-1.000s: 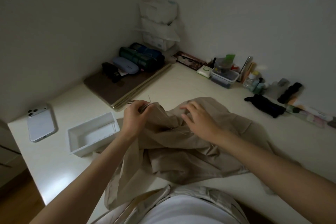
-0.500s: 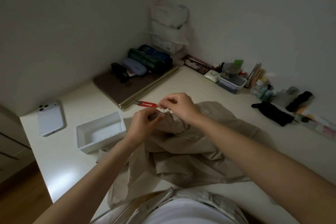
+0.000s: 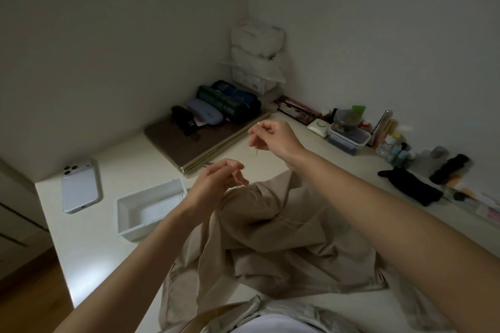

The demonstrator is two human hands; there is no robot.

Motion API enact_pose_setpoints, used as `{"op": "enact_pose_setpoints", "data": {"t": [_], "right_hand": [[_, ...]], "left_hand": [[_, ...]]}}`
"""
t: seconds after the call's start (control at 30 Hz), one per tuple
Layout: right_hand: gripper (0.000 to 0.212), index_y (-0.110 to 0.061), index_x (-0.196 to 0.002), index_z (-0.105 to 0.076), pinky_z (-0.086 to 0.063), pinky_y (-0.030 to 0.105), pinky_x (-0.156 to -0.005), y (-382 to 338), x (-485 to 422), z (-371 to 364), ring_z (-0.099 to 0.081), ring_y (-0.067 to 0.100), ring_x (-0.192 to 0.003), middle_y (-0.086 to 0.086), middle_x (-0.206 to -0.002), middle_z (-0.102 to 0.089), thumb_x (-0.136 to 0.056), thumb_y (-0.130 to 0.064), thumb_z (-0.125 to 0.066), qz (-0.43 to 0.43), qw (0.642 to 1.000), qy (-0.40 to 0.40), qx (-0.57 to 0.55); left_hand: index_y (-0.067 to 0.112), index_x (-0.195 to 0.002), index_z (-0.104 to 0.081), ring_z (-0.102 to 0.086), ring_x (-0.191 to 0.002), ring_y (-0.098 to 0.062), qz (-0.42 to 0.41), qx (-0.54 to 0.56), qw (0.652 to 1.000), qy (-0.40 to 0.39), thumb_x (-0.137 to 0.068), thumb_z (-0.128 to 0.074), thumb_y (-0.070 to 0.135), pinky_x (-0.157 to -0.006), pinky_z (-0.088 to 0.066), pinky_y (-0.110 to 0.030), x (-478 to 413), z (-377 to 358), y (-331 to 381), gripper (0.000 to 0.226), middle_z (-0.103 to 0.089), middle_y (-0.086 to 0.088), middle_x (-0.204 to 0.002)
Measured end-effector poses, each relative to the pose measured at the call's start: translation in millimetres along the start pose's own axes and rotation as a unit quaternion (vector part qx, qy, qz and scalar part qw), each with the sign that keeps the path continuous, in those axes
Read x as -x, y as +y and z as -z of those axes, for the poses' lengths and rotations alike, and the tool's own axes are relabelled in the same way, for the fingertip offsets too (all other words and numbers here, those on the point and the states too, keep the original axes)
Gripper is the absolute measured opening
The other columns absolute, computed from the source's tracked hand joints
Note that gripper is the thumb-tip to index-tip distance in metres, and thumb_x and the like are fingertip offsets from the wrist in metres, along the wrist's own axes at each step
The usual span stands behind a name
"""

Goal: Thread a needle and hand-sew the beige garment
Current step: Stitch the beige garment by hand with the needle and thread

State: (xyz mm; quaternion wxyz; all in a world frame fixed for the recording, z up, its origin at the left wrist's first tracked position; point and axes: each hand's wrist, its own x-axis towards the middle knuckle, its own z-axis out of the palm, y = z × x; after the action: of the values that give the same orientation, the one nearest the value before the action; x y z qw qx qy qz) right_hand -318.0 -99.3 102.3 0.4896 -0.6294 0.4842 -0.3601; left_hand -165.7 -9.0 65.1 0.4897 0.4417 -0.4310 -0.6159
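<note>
Since the earlier frame the right hand (image 3: 273, 138) has lifted away from the cloth, where it had met the left hand, and now hangs raised over the far part of the table. The crumpled beige fabric garment (image 3: 284, 249) lies heaped on the cream tabletop (image 3: 89, 246) at the person's near edge, with its bunched upper fold under the left hand (image 3: 216, 184). A slack loop of pale sewing thread (image 3: 295, 220) rests on the cloth. The right hand's fingertips pinch what looks like a thin metal needle (image 3: 259, 123), a small glint only. The left hand's fingers are curled at the fold, but blur hides whether they grip it. This reads as a stitch being pulled through. The next move likely calls for drawing the slack taut without puckering the cloth, then returning the point to the fold just beside the last stitch. Left of the garment stands a white rectangular plastic tray (image 3: 150, 190), and beyond it lies a white smartphone (image 3: 79, 186).
</note>
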Motion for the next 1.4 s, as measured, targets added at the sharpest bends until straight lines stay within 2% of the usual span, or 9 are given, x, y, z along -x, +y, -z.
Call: {"op": "enact_pose_setpoints", "data": {"t": [0.1, 0.2, 0.33, 0.47, 0.6, 0.7, 1.0, 1.17, 1.4], "right_hand": [[0.023, -0.014, -0.082, -0.060, -0.054, 0.036, -0.089, 11.2, -6.2, 4.7, -0.061, 0.016, -0.077, 0.002, -0.073, -0.063, -0.100, -0.014, -0.046, -0.035, 0.999, 0.034, 0.000], [0.022, -0.009, -0.087, -0.061, -0.054, 0.039, -0.090, 26.5, -7.7, 4.6, -0.061, 0.018, -0.079, 0.002, -0.071, -0.062, -0.100, -0.014, -0.044, -0.071, 0.996, 0.047, 0.042], [0.025, -0.007, -0.098, -0.057, -0.056, 0.033, -0.081, 33.5, -1.9, -5.9, -0.055, 0.011, -0.068, 0.001, -0.070, -0.053, -0.103, -0.014, -0.034, -0.092, 0.994, 0.030, 0.059], [0.025, -0.011, -0.109, -0.053, -0.038, 0.017, -0.054, 9.4, 6.3, -25.2, -0.039, 0.005, -0.062, -0.005, -0.073, -0.040, -0.104, -0.018, -0.029, -0.074, 0.994, -0.059, 0.051], [0.034, -0.013, -0.121, -0.055, -0.034, 0.018, -0.051, -5.3, 13.2, -37.2, -0.034, 0.003, -0.057, -0.010, -0.067, -0.038, -0.100, -0.036, -0.042, -0.086, 0.973, -0.215, 0.015], [0.037, -0.011, -0.111, -0.062, -0.028, 0.018, -0.047, -4.9, 15.0, -40.4, -0.027, 0.006, -0.051, -0.007, -0.060, -0.033, -0.094, -0.042, -0.052, -0.079, 0.958, -0.275, 0.006], [0.021, -0.009, -0.087, -0.058, -0.025, 0.018, -0.046, 7.8, 11.8, -35.8, -0.027, 0.004, -0.047, -0.004, -0.060, -0.033, -0.099, -0.024, -0.049, -0.118, 0.973, -0.198, -0.031], [0.015, -0.006, -0.088, -0.055, -0.022, 0.021, -0.046, 25.3, 7.3, -29.0, -0.024, 0.008, -0.048, -0.001, -0.059, -0.031, -0.097, -0.018, -0.050, -0.179, 0.978, -0.096, 0.040], [0.024, -0.011, -0.069, -0.048, -0.025, 0.022, -0.047, 48.5, 3.0, -20.0, -0.031, 0.012, -0.050, 0.002, -0.060, -0.038, -0.093, -0.013, -0.050, -0.203, 0.967, -0.032, 0.153]], "left_hand": [[0.011, -0.078, -0.055, -0.060, -0.064, -0.012, -0.032, 0.051, 0.998, 0.034, -0.092, -0.048, 0.018, -0.073, -0.049, -0.025, -0.8, 10.5, 6.5, 0.018, -0.051, -0.002, -0.066], [0.017, -0.074, -0.059, -0.047, -0.055, -0.007, -0.046, 0.098, 0.992, 0.057, -0.092, -0.047, 0.024, -0.060, -0.046, -0.019, -0.4, 22.4, 13.5, 0.023, -0.038, 0.004, -0.060], [0.011, -0.082, -0.061, -0.027, -0.047, -0.007, -0.064, 0.017, 0.993, 0.093, -0.098, -0.044, 0.017, -0.044, -0.029, -0.015, 0.2, 32.1, 19.0, 0.024, -0.031, 0.006, -0.055], [0.006, -0.090, -0.064, -0.022, -0.047, -0.009, -0.047, -0.098, 0.990, 0.085, -0.097, -0.048, 0.021, -0.045, -0.019, -0.018, 1.1, 31.5, 18.3, 0.023, -0.029, 0.002, -0.056], [0.012, -0.083, -0.064, -0.023, -0.047, -0.007, -0.044, -0.129, 0.986, 0.093, -0.097, -0.049, 0.021, -0.044, -0.021, -0.017, 1.9, 28.6, 17.4, 0.023, -0.031, 0.003, -0.055], [0.012, -0.079, -0.062, -0.024, -0.047, -0.006, -0.046, -0.132, 0.985, 0.103, -0.097, -0.049, 0.018, -0.044, -0.021, -0.016, 3.0, 28.1, 18.7, 0.023, -0.032, 0.002, -0.056], [0.012, -0.071, -0.059, -0.022, -0.049, -0.010, -0.031, -0.055, 0.993, 0.096, -0.098, -0.046, 0.017, -0.046, -0.020, -0.019, 11.0, 36.4, 16.7, 0.031, -0.031, 0.001, -0.056], [0.024, -0.057, -0.061, -0.032, -0.050, -0.008, -0.071, 0.055, 0.991, 0.102, -0.098, -0.040, 0.010, -0.048, -0.030, -0.017, 11.9, 38.5, 22.1, 0.048, -0.036, 0.003, -0.058], [0.022, -0.069, -0.067, -0.030, -0.049, -0.007, -0.118, 0.077, 0.984, 0.109, -0.094, -0.048, 0.015, -0.048, -0.030, -0.016, 15.9, 44.7, 30.1, 0.033, -0.036, 0.004, -0.059]]}}
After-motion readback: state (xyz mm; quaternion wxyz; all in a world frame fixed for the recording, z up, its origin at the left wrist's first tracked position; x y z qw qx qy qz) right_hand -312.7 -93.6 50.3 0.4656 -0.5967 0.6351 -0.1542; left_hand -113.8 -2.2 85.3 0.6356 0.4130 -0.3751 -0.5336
